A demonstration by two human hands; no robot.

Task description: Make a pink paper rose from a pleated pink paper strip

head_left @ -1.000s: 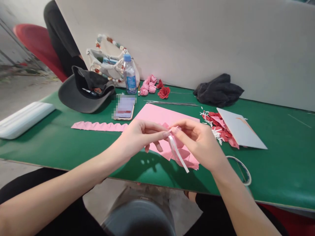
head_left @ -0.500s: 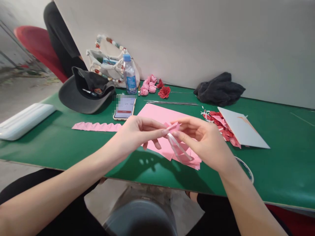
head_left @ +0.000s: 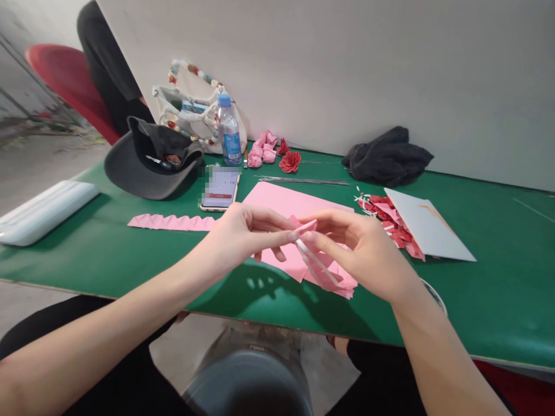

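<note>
Above the near part of the pink sheet (head_left: 277, 199), folded pink paper (head_left: 307, 226) is pinched by left hand (head_left: 243, 234) and right hand (head_left: 364, 251); folds could be lost if either grip is slackened.

Before us runs a green table (head_left: 485, 312). On it we see, to the left, a white object (head_left: 47, 211), a dark cap (head_left: 130, 176), a phone (head_left: 222, 188) and a crimped pink strip (head_left: 173, 223); along the back, a bag (head_left: 186, 118), an upright bottle (head_left: 229, 136), pink paper flowers (head_left: 262, 151), red paper flowers (head_left: 289, 162), thin wires (head_left: 306, 181) and a dark cloth (head_left: 385, 159); midway, a pink sheet (head_left: 286, 202); to the right, paper scraps (head_left: 401, 234) partly under a white card (head_left: 429, 225).
</note>
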